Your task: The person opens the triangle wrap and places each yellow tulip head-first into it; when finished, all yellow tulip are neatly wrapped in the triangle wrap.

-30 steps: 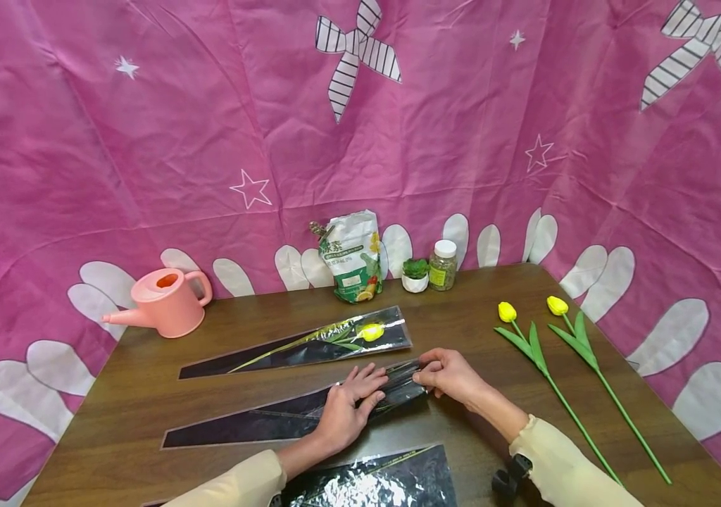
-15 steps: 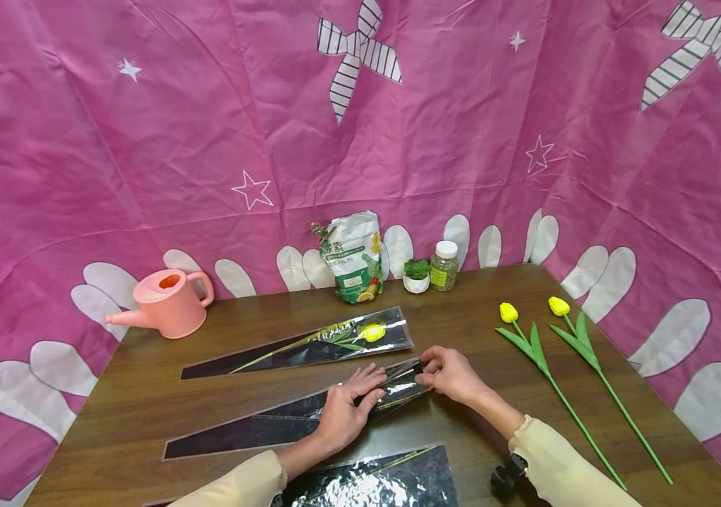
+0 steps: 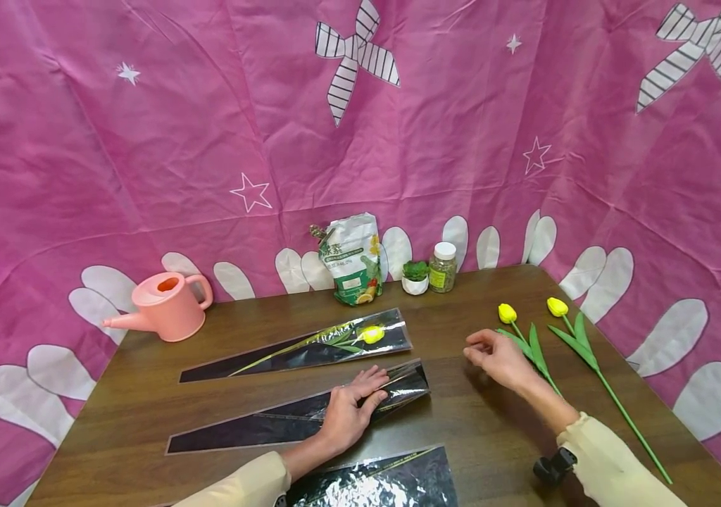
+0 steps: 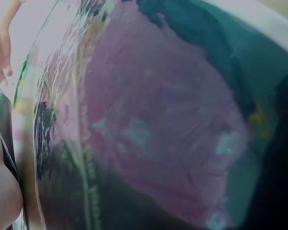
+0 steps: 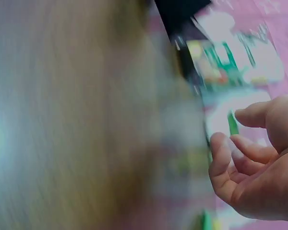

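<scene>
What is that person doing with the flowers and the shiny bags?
A person is working with yellow tulips and clear sleeves on a wooden table. The left hand presses flat on an empty sleeve. The right hand holds nothing and hovers close to two loose tulips lying on the table. One tulip lies already inside another sleeve. A third sleeve lies nearest the person. A pink watering can stands at the back left.
</scene>
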`<state>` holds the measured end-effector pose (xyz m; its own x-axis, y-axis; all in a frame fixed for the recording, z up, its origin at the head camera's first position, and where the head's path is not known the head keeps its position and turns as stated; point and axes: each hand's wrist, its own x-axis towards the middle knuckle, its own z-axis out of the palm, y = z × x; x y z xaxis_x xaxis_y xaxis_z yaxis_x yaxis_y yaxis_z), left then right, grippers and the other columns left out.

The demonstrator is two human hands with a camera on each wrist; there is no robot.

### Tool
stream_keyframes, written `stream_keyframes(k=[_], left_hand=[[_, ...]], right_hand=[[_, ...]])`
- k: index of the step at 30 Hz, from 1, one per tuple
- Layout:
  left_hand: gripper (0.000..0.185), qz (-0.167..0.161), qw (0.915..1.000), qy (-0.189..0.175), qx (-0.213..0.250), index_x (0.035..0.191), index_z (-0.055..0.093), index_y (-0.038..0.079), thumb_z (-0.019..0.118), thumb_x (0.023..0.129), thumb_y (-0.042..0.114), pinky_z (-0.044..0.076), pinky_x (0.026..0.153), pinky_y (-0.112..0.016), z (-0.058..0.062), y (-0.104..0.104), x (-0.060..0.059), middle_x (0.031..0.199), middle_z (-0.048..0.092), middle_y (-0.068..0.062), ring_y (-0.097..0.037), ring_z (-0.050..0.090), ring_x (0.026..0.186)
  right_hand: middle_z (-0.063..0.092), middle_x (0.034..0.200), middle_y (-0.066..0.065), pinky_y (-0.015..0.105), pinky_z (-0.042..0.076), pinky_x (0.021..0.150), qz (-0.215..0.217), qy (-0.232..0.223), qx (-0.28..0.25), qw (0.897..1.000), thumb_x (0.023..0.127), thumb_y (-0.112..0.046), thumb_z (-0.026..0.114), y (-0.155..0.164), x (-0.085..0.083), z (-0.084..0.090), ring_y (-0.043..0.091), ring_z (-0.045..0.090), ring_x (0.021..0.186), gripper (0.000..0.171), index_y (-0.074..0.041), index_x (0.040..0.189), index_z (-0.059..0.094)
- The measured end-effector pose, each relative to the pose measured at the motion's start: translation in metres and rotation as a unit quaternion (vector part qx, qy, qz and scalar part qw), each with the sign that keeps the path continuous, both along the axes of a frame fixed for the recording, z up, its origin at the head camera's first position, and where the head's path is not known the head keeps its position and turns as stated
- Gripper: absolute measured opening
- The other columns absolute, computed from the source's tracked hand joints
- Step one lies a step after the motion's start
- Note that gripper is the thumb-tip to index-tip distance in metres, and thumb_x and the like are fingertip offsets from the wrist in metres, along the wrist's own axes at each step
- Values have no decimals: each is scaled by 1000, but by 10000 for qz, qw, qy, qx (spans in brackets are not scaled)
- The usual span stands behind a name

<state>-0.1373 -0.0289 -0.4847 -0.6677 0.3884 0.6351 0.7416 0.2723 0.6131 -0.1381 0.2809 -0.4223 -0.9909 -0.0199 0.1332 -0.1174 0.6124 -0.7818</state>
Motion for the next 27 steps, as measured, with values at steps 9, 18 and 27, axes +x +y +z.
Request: stream_keyframes(k=[9,18,27], left_hand=[[29,86,9999,-117,0,114,74,-1,76,85,1,47,98,-54,0,-1,-1,118,70,-16,-35,62,117],[29,19,10000,-13,87,113,74,-2,77,84,-1,46,98,-55,0,0,-2,115,70,-17,-35,63,116],[28,-14,9999,-37,109,112,74,-4,77,84,-2,46,98,-55,-2,0,-1,114,71,-17,-37,63,116]], right_hand=[[61,99,25,32,56,59,-472,-684,163,9964,97,-6,61,89,12,20,30,63,81,38,21,121,48],[55,91,20,41,59,63,-479,-1982,150,9789,92,-9,67,119,25,13,26,60,81,52,22,122,37],[53,93,19,47,60,64,-375,-2298,21,9725,90,-5,70,117,25,5,34,58,90,57,19,128,35]])
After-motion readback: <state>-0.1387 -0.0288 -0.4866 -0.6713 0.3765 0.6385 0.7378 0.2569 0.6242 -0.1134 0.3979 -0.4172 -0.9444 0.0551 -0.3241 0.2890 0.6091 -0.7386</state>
